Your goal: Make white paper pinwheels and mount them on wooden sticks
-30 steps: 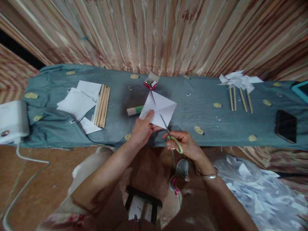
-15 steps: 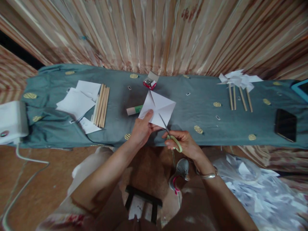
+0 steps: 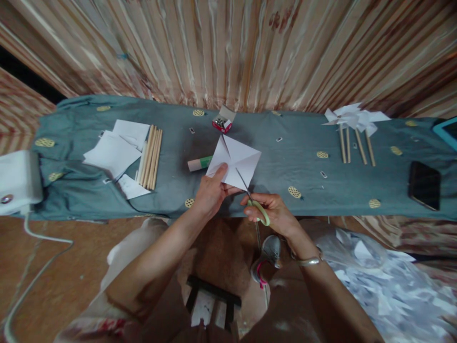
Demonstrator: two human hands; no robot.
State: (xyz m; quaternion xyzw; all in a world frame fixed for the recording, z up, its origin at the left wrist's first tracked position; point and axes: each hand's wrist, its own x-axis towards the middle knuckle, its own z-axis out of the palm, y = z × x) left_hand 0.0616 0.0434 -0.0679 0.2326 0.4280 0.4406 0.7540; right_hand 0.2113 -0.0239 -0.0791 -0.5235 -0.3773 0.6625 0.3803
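My left hand point(image 3: 211, 193) pinches a white square of paper point(image 3: 243, 157) near its left and lower edge, thumb on top and fingers underneath. The sheet has crease lines and a slit running in from its top corner. In my right hand point(image 3: 273, 212) is a pair of scissors point(image 3: 257, 205) with pale green handles. One blade lies over the paper at its lower right corner, pointing toward the middle; the other blade is hidden below the sheet. A glue stick point(image 3: 200, 163) with a green label lies just left of the paper, partly covered by it.
A small red box point(image 3: 223, 122) of metal pins stands open behind the paper. Left are paper sheets point(image 3: 112, 152) and wooden sticks point(image 3: 152, 157); right, paper pinwheels point(image 3: 353, 116) and a phone point(image 3: 424, 185). A white device point(image 3: 19, 181) sits far left. A plastic bag point(image 3: 389, 286) of paper pieces is lower right.
Almost nothing differs. Both hands, the paper and the scissors keep nearly the same position.
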